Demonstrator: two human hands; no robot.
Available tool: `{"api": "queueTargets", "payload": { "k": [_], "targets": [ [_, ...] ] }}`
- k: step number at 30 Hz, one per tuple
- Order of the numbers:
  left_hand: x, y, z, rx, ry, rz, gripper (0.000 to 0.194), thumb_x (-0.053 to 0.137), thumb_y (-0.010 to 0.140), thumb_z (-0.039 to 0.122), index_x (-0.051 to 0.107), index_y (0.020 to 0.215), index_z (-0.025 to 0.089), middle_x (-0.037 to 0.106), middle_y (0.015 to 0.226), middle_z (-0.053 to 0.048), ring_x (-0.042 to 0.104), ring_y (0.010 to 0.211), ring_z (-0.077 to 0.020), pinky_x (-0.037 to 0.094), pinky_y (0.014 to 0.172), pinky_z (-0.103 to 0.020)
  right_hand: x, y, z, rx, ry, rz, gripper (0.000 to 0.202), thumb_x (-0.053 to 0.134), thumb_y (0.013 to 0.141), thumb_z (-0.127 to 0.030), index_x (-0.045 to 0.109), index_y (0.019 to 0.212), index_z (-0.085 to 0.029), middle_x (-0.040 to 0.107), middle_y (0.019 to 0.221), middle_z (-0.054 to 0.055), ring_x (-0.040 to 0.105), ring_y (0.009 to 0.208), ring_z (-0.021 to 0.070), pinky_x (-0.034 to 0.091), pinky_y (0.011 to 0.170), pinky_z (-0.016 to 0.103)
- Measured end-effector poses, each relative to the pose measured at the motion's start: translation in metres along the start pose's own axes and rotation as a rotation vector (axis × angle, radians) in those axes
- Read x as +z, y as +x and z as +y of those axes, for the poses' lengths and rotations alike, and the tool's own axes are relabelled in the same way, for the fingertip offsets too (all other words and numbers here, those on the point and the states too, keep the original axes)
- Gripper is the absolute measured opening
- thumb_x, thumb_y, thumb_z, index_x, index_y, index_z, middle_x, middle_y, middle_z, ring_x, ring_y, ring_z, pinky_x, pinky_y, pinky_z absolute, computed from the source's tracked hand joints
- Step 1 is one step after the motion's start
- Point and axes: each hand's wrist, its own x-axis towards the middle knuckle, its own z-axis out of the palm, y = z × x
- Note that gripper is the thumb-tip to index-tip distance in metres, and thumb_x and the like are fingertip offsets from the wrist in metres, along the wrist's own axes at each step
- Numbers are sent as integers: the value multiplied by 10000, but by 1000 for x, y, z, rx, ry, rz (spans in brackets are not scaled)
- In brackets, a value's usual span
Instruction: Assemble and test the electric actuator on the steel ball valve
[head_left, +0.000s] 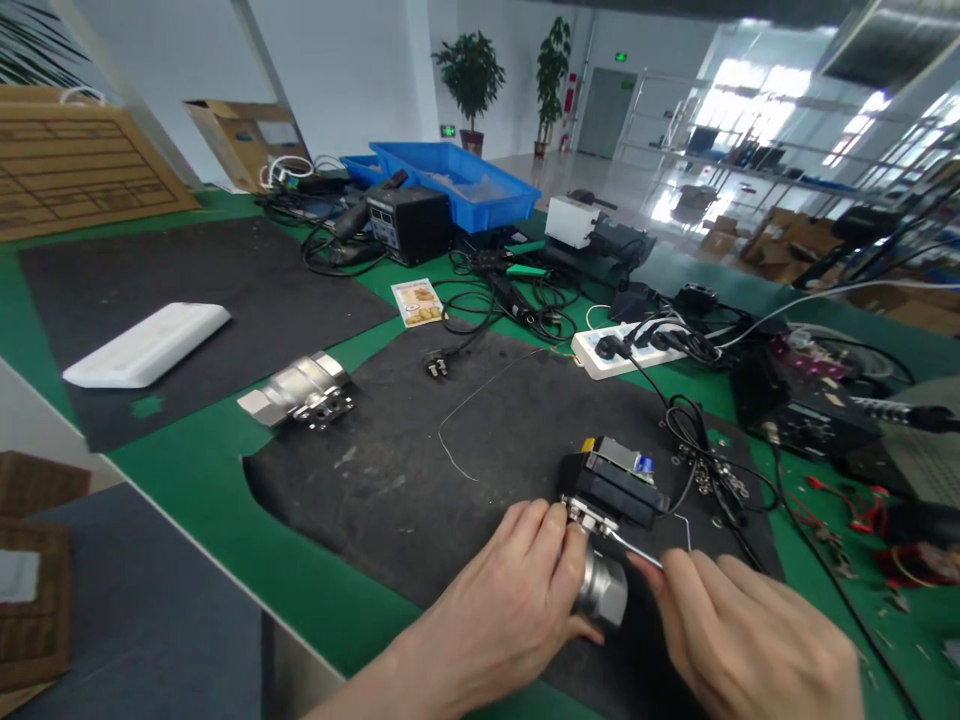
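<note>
My left hand (517,590) is closed around a silver metal ball valve (606,592), its fingertips at the bracket (589,517) on the valve's side. A black housing with an exposed circuit board, an electric actuator (611,487), sits against that bracket. My right hand (750,630) grips a slim silver wrench (636,550), whose far end touches the bracket. The wrench's jaw is too small to make out. A second metal valve (296,388) lies on its side farther left. A bent thin rod, perhaps a hex key (685,530), lies right of the actuator.
Loose nuts and washers (724,480) lie right of the actuator among black cables. A white power strip (630,347), a black plug (436,364), a white block (148,345) and blue bins (487,210) stand on the bench. Red wires (855,510) lie at right.
</note>
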Motion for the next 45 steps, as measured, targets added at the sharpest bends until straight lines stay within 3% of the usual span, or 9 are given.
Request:
{"api": "queueTargets", "payload": {
  "k": [5,11,15,17,20,24,31,40,45],
  "targets": [
    [-5,-1,7,-73,-65,36,781,755,837,577,505,1355,50,558,1319,-211,539,1210,-387,481,1074,-526,-4,3,-4,4,-16,-90,223,655,988,-236,552,790,-227,561,645,0,540,588,219,218,598,370],
    [-18,-1,14,-137,-186,89,683,779,833,554,496,1315,162,569,1286,-145,549,1183,-332,525,1023,-498,-41,1,4,31,8,-238,154,634,966,-151,612,833,-225,666,694,26,658,606,262,142,538,375],
    [-20,-3,14,-130,-230,140,684,827,800,526,496,1299,195,573,1278,-126,552,1188,-326,529,1017,-490,-33,-58,16,182,20,-157,136,547,1036,-271,632,937,-232,644,723,16,651,688,254,299,569,370],
    [-19,-4,13,-134,-250,167,700,850,782,514,494,1298,203,578,1270,-120,558,1183,-326,533,1004,-488,-14,-102,22,273,51,-102,187,466,1068,-263,611,1176,-212,680,877,42,656,803,245,401,654,363],
    [-18,-5,13,-133,-275,193,714,874,759,500,497,1291,208,589,1251,-110,578,1155,-319,535,991,-492,19,-161,31,411,33,-81,278,429,1078,-299,561,1296,-189,662,938,72,622,868,259,479,768,390],
    [-19,-4,13,-140,-288,213,735,901,728,483,504,1281,206,596,1215,-104,615,1096,-305,551,949,-474,54,-202,39,443,70,-68,349,422,1074,-300,518,1382,-170,645,1000,105,601,892,268,519,832,437],
    [-21,-5,15,-168,-331,222,791,924,683,491,496,1285,208,594,1221,-83,635,1107,-283,536,972,-440,80,-214,38,493,167,81,356,469,1057,-360,549,1349,-172,634,1046,128,620,939,283,542,830,448],
    [-22,-4,13,-280,-397,213,866,959,561,558,524,1225,212,634,1152,-62,686,1021,-292,546,876,-406,64,-209,30,593,208,122,364,524,1035,-448,615,1236,-159,655,1094,135,623,1026,301,531,909,469],
    [-32,-7,15,-299,-467,177,716,925,663,468,548,1221,224,647,1178,-49,677,1039,-257,536,889,-367,57,-205,28,630,215,181,371,537,1028,-478,615,1213,-166,658,1105,139,614,1033,307,512,932,479]
  ]
}}
